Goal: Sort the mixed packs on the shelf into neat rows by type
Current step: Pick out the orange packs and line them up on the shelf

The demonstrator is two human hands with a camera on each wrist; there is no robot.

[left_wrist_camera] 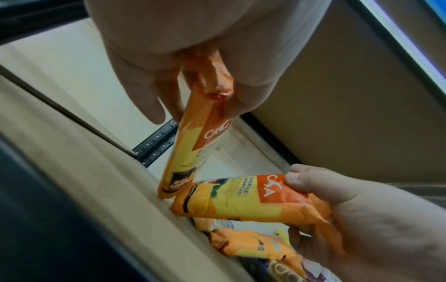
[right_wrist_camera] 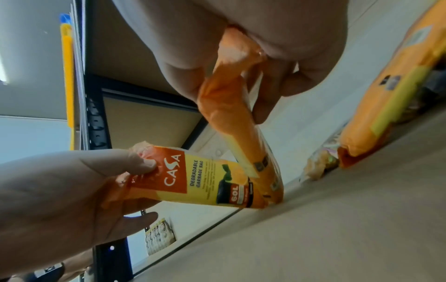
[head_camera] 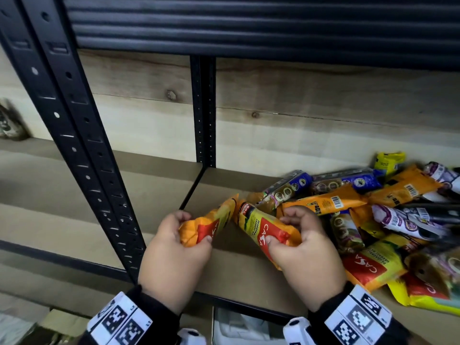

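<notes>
Black slotted upright (head_camera: 82, 155), pale wooden back wall (head_camera: 298, 115)

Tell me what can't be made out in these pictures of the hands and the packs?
- Pile of mixed packs: the head view's right edge cuts it off, so its full count is unknown.
- Small print on the left hand's orange pack: too blurred in the left wrist view.
- Near end of the right hand's orange pack: hidden inside the palm in all views.
- Item at far left: blurred, cut off.

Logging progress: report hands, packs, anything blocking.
Left hand grips one orange Casa pack; right hand grips a matching pack. Mixed pile unsorted at right. Nothing blocking the bare shelf.
</notes>
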